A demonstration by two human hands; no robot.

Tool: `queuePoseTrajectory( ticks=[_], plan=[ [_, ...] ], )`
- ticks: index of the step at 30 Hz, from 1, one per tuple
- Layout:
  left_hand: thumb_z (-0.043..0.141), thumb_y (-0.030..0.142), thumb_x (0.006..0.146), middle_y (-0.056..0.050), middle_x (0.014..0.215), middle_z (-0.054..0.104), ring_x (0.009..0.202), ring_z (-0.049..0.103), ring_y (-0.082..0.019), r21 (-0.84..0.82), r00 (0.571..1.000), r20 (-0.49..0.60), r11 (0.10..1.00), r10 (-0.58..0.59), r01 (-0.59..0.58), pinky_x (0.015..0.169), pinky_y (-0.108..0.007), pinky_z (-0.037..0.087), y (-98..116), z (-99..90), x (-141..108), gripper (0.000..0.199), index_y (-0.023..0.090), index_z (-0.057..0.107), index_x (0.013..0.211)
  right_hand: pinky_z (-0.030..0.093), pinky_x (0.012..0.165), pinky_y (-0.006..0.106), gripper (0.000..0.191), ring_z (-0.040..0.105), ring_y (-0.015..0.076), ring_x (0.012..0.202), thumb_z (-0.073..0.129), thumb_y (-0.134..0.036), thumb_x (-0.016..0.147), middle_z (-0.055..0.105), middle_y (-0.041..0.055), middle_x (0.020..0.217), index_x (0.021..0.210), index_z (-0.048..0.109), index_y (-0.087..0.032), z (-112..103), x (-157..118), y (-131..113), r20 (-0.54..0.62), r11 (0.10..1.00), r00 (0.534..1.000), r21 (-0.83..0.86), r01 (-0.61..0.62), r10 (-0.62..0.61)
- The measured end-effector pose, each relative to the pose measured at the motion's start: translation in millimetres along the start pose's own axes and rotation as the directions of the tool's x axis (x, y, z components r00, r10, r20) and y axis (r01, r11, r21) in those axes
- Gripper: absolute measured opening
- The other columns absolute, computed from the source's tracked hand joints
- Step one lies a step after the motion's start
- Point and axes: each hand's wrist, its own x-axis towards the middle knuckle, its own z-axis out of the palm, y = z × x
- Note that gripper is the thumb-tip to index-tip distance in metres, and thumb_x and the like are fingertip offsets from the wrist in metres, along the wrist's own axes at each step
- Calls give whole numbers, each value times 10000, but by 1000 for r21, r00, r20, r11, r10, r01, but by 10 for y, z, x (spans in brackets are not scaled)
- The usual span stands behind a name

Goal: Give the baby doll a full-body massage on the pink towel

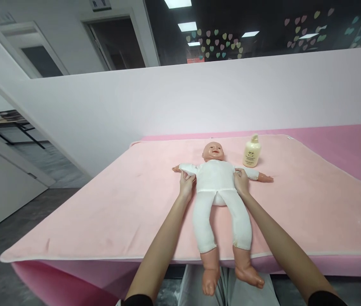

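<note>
Head view: noted a white-clothed doll [216,178] face up on a pink blanket [119,204], with feet [211,272] overhanging the near edge; left hand [187,183] curled nearly closed at one sleeve [188,168], right hand [241,182] likewise by the root of the other sleeve [251,172], cannot tell about any cloth pinched in either. Main risk, by guess: slipping or rucking from a pull edgeward; second, tipping the pale bottle [252,152], standing just beyond the outstretched sleeve, through a careless upward swing.
</note>
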Motion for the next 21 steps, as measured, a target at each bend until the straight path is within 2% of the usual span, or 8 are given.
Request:
queuePoseTrajectory(
  ticks=[7,10,15,21],
  plan=[
    [564,3,636,-32,916,645,706,617,-110,-24,1000,-25,1000,17,-17,654,-209,493,-22,28,12,769,236,329,1329,385,651,286,285,539,188,687,427,-292,599,592,9,683,840,542,-193,-24,-1,26,19,999,999,-13,36,-36],
    [573,-2,606,-13,865,635,665,607,-107,-45,999,-52,999,17,-19,614,-197,486,-34,47,31,750,231,378,1291,390,660,289,290,542,191,706,424,-295,594,598,15,701,841,536,-192,-32,7,25,24,999,999,-20,38,-38],
    [587,-18,549,3,896,622,705,612,-116,-70,996,-86,997,21,-27,629,-205,491,-48,58,64,726,241,442,1211,388,655,287,303,539,194,720,413,-294,584,597,20,729,848,523,-192,-34,14,20,29,999,999,-30,33,-32],
    [593,-23,515,1,913,617,752,616,-135,-73,997,-75,997,8,-13,665,-233,496,-16,79,33,733,241,456,1185,370,604,275,332,519,183,676,404,-294,577,581,13,726,871,519,-191,-43,21,21,53,999,999,-41,5,-3]
  ],
)
